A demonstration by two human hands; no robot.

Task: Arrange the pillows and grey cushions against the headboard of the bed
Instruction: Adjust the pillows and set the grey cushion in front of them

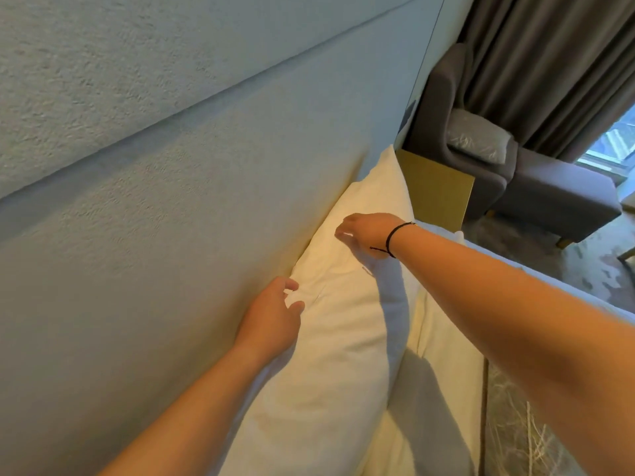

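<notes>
A: Start at the left — how far along does this look?

B: The headboard (144,187) fills that side, and 1 white pillow (343,324) stands on edge against it, leaning into the padded panel. So at least 1 piece is roughly placed.

A: And the hands?

B: The left hand (271,317) is at the pillow's upper edge, next to the headboard, fingers (292,285) slightly apart and curled, tips touching the fabric — not clamped on it. Further right, the right hand (369,235) sits on the far end of the same pillow, fingers bent down onto the cover; whether they pinch it I cannot tell.

A: So it reads as straightening, not carrying?

B: That's my judgement — patting it flush.

A: What's left?

B: Plenty, probably. White bedding (443,355) lies just beside the pillow — whether it is a 2nd pillow I cannot tell. A patterned grey cushion (477,137) sits well apart on the armchair (549,190) by the curtain (549,63), nowhere near the bed yet.
</notes>
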